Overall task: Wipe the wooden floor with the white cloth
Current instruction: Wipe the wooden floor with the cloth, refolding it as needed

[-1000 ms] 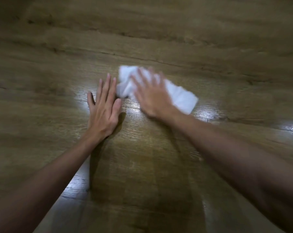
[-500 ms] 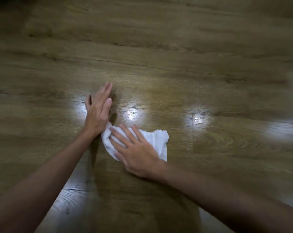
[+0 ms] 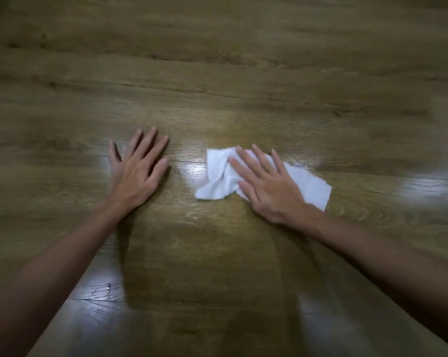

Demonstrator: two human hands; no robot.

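I have my right hand (image 3: 266, 186) flat on the white cloth (image 3: 223, 176), fingers spread and straight, pressing it to the wooden floor (image 3: 217, 73). The cloth lies crumpled right of centre, its long axis running left to right, with ends showing either side of my palm. My left hand (image 3: 135, 171), also spread flat, braces on bare boards just left, apart from the cloth. I judge the next stroke belongs to the right hand.
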